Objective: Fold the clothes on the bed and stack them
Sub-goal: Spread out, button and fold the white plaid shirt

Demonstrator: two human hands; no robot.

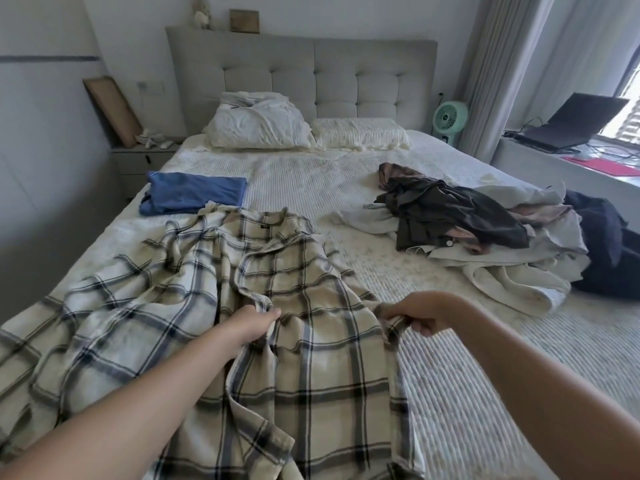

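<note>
The left hand pinches a fold of the plaid shirt near the middle of its front, fingers curled into the cloth. The right hand grips a bunched edge of the same shirt on its right side, fingers closed around the fabric. The shirt lies spread open over the near left part of the bed, collar toward the headboard, its hem running off the near edge. Just beyond the collar, by the bed's left edge, sits a folded blue garment. Along the right edge lies a loose pile of clothes, dark pieces on top of pale ones. Two pillows rest at the far edge against the headboard, and a small green fan stands past the far right corner.
</note>
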